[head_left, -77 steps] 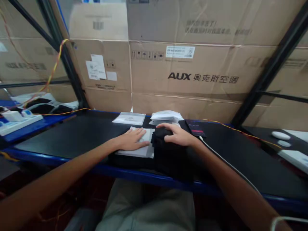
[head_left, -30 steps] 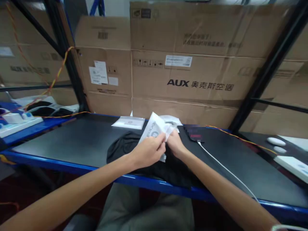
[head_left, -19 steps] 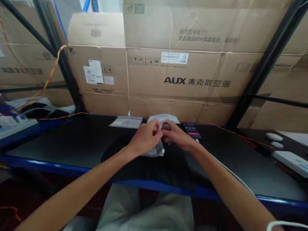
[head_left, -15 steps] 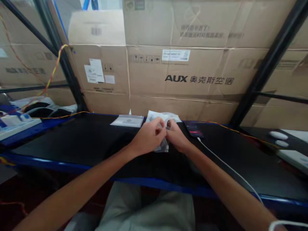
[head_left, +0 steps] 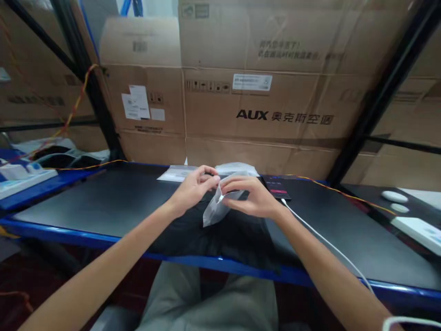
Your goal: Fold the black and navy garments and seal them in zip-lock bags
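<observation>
A translucent frosted plastic bag [head_left: 216,209] hangs tilted between my hands, its mouth partly spread. My left hand [head_left: 195,187] pinches the bag's upper left edge between thumb and fingertips. On the other side, my right hand [head_left: 253,195] grips the mouth, thumb below and fingers above; whether some fingertips are inside the bag I cannot tell. Under the bag a black cloth [head_left: 206,241] lies over the front of the table. Behind my hands lie a flat plastic bag [head_left: 176,173] on the left and more bags [head_left: 237,167] on the right.
A phone [head_left: 278,187] with a white cable [head_left: 320,234] lies right of my hands. Large cardboard boxes [head_left: 213,110] stand along the table's back edge. White power strips [head_left: 418,232] sit at the right, and a metal post [head_left: 372,101] rises there.
My hands have drawn apart, the left one moving left. The bag, bunched between them before, now hangs with its mouth spread and lower end swung left.
</observation>
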`<act>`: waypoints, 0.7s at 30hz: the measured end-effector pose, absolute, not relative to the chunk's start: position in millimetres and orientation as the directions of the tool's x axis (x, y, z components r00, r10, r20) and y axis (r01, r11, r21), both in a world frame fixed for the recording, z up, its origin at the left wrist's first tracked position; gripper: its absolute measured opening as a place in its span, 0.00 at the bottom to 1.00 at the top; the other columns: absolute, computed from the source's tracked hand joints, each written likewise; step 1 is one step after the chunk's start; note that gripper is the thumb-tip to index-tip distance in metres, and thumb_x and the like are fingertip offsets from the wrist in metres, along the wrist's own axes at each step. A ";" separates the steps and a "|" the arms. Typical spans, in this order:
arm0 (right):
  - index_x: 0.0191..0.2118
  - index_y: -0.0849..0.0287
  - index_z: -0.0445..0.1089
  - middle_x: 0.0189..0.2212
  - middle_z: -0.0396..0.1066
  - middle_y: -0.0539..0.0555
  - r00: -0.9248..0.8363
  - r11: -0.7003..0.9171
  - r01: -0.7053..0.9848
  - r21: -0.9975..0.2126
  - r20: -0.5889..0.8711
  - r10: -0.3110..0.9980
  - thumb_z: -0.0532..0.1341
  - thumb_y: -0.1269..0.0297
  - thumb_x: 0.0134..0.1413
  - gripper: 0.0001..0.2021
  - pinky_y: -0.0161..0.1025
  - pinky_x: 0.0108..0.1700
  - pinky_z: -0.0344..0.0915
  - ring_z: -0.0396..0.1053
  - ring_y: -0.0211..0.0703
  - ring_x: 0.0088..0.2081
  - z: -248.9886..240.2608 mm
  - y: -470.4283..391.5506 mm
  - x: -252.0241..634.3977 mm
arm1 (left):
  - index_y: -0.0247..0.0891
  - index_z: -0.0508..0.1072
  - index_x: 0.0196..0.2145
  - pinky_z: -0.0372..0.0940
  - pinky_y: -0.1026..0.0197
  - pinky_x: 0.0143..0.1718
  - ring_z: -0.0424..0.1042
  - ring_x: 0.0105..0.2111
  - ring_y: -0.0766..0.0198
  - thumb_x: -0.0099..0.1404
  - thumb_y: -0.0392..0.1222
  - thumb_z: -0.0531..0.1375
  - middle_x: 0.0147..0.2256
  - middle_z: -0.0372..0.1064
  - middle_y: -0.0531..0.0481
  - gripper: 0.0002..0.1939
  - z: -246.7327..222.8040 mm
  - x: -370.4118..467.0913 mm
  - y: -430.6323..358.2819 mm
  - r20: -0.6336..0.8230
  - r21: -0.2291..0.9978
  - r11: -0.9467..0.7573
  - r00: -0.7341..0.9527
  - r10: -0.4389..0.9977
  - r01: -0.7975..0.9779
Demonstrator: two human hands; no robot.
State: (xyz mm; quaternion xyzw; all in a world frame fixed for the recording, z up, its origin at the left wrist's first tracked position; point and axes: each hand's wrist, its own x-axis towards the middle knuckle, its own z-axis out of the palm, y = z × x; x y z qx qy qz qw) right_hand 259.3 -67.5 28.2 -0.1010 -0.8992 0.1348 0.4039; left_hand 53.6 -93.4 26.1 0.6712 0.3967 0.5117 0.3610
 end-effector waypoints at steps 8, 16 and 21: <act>0.46 0.54 0.77 0.39 0.74 0.55 -0.531 0.973 0.139 -0.183 0.816 0.229 0.64 0.67 0.59 0.10 0.42 0.44 0.71 0.73 0.43 0.40 22.5 -67.2 255.2 | 0.39 0.75 0.37 0.68 0.58 0.49 0.77 0.44 0.59 0.67 0.42 0.62 0.40 0.78 0.49 0.05 7.3 50.6 -118.4 0.627 0.621 -0.680 0.274 0.730 0.391; 0.34 0.56 0.74 0.36 0.74 0.54 -0.470 0.970 0.243 -0.023 0.872 0.139 0.64 0.71 0.55 0.03 0.42 0.44 0.70 0.73 0.43 0.39 27.3 -74.4 252.2 | 0.37 0.79 0.41 0.71 0.57 0.42 0.80 0.37 0.57 0.69 0.35 0.58 0.39 0.81 0.46 0.08 15.3 52.1 -112.5 0.832 0.073 -0.763 0.383 0.402 0.643; 0.34 0.55 0.66 0.36 0.74 0.55 -0.470 0.922 0.374 0.097 0.878 0.097 0.60 0.76 0.50 0.07 0.43 0.44 0.67 0.72 0.46 0.41 24.8 -69.8 251.6 | 0.39 0.79 0.37 0.70 0.58 0.40 0.79 0.34 0.60 0.70 0.34 0.56 0.37 0.82 0.49 0.10 30.8 55.2 -109.8 0.831 -0.106 -0.736 0.466 0.304 0.669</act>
